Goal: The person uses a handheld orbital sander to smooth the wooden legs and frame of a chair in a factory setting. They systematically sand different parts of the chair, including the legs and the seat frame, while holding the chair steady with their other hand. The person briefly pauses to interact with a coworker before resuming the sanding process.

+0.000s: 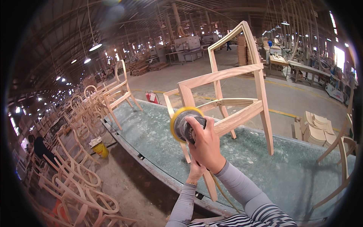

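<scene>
My right hand (207, 145) is wrapped round a round orbital sander (186, 128) with a grey body and a yellow-rimmed pad. The sander is tilted up on edge, in front of the front post of an unpainted wooden armchair frame (223, 78). Its pad face is turned away, so contact with the wood is hidden. Just below, my left hand (195, 171) closes on the chair's front leg (210, 186), its fingers partly covered by my right hand. A yellowish hose (224, 193) runs down beside my right forearm. The frame stands on a long green-topped table (151, 130).
Another chair frame (120, 94) stands at the table's far left end. Many curved frames (81, 181) crowd the floor at left, near a yellow bucket (100, 150) and a person (41, 149). A red extinguisher (152, 97) and stacked curved panels (317, 128) lie beyond the table.
</scene>
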Motion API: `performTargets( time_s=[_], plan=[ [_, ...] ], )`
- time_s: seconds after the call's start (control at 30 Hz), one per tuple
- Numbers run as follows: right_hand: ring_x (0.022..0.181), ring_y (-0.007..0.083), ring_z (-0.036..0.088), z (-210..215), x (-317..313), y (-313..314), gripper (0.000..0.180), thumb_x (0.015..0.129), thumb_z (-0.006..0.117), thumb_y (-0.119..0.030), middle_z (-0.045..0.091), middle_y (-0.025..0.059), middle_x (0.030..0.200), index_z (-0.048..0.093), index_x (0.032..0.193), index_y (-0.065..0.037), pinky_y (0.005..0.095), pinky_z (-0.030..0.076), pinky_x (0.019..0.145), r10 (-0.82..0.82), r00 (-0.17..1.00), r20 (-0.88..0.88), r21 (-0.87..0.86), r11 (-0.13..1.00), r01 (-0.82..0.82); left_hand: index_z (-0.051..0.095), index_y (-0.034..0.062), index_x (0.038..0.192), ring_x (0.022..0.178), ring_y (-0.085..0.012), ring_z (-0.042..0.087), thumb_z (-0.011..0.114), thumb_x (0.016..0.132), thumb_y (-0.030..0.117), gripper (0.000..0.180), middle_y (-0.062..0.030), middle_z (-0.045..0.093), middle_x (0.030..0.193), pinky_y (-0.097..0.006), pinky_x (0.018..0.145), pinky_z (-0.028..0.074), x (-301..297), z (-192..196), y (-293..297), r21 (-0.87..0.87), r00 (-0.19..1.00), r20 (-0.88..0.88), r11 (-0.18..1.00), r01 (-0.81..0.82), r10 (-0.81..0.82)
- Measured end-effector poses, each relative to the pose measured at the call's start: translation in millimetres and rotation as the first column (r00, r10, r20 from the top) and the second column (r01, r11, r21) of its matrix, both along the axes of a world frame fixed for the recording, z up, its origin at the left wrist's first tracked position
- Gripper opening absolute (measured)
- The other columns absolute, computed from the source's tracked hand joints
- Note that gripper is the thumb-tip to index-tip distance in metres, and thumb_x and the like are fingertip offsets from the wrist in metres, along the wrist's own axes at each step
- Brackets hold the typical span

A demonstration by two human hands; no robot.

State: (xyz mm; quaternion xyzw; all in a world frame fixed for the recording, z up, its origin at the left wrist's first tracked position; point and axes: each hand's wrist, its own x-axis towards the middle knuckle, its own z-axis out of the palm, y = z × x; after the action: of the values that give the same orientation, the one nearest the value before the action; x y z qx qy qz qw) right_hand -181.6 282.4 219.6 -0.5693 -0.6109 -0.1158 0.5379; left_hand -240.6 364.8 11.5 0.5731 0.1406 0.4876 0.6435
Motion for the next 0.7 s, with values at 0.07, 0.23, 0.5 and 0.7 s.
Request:
performTargets(
  time_s=[0.07, 0.23, 0.5, 0.7],
  plan=[
    [0.093, 0.0438, 0.057, 6.1, 4.9, 3.2, 0.076, 0.063, 0.068, 0.006, 0.039, 0.0247, 0.117, 0.047, 0.130, -0.023, 0.0458, 0.052, 0.071, -0.001, 1.000, 0.027, 0.080, 0.997, -0.001, 0.022, 0.0062, 0.145, 0.121, -0.0180, 0.048, 0.071, 0.074, -0.003, 0.087, -0.0062, 0.044, 0.134, -0.032, 0.098, 0.046, 0.7, 0.1, -1.7, 0.015, 1.000, 0.025, 1.000, -0.001, 0.000],
    [0.092, 0.0428, 0.058, 32.5, 11.4, 11.9, 0.073, 0.064, 0.068, 0.006, 0.039, 0.0243, 0.116, 0.048, 0.129, -0.023, 0.0453, 0.053, 0.071, -0.041, 0.998, 0.050, 0.145, 0.989, 0.034, 0.021, 0.0064, 0.145, 0.118, -0.0181, 0.050, 0.075, 0.072, -0.001, 0.090, -0.0066, 0.048, 0.128, -0.033, 0.095, 0.048, 1.3, 5.2, -12.9, 0.086, 0.999, 0.005, 0.995, -0.048, 0.048],
    [0.087, 0.0443, 0.060, 78.6, 36.3, 39.9, 0.070, 0.066, 0.069, 0.004, 0.043, 0.0242, 0.110, 0.048, 0.128, -0.021, 0.0478, 0.051, 0.073, -0.145, 0.988, -0.049, 0.192, 0.970, 0.152, 0.023, 0.0092, 0.143, 0.097, -0.0143, 0.055, 0.078, 0.071, 0.001, 0.092, -0.0047, 0.049, 0.113, -0.030, 0.082, 0.052, -10.4, 6.8, -15.1, 0.027, 0.998, -0.052, 0.999, -0.023, 0.024],
    [0.087, 0.0437, 0.060, 97.5, 71.4, 46.2, 0.068, 0.070, 0.075, -0.004, 0.047, 0.0217, 0.105, 0.045, 0.129, -0.022, 0.0472, 0.053, 0.076, -0.177, 0.979, -0.099, 0.182, 0.964, 0.193, 0.022, 0.0087, 0.144, 0.098, -0.0151, 0.056, 0.078, 0.071, 0.002, 0.093, -0.0060, 0.049, 0.115, -0.030, 0.081, 0.053, -4.2, 7.0, -16.5, 0.018, 0.998, -0.056, 0.999, -0.036, 0.037]
  ],
)
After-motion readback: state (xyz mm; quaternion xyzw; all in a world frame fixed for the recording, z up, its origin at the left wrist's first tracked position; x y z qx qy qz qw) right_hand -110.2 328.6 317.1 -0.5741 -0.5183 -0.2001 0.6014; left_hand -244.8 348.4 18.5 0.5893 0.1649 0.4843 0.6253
